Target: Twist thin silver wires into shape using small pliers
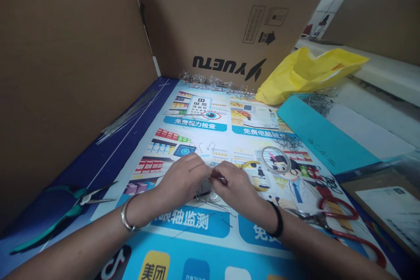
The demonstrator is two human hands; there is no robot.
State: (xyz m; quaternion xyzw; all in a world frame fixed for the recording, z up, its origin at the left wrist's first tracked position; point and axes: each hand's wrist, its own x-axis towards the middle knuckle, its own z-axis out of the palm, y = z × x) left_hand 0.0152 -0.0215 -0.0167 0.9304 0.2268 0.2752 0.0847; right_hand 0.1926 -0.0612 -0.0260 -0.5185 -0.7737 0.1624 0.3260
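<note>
One small metallic piece (222,180), pinched in right hand (239,185); could not tell grasp of left hand (187,178); probably needed close, steady bracing.

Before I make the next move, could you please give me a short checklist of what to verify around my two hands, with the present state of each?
1. Left hand and right hand close together: ok, their fingertips nearly meet.
2. Piece at the fingertips fully in sight: cannot tell what is gripped; the fingers hide most of it.
3. Loose wires kept away from the hands: not ok, some lie right below them.
4. Pliers closed: not ok, the jaws stand apart.
5. Scissors clear of the right forearm: cannot tell, they look very near it.
6. Straight wires apart from the hands: ok, they lie far to the left.
</note>
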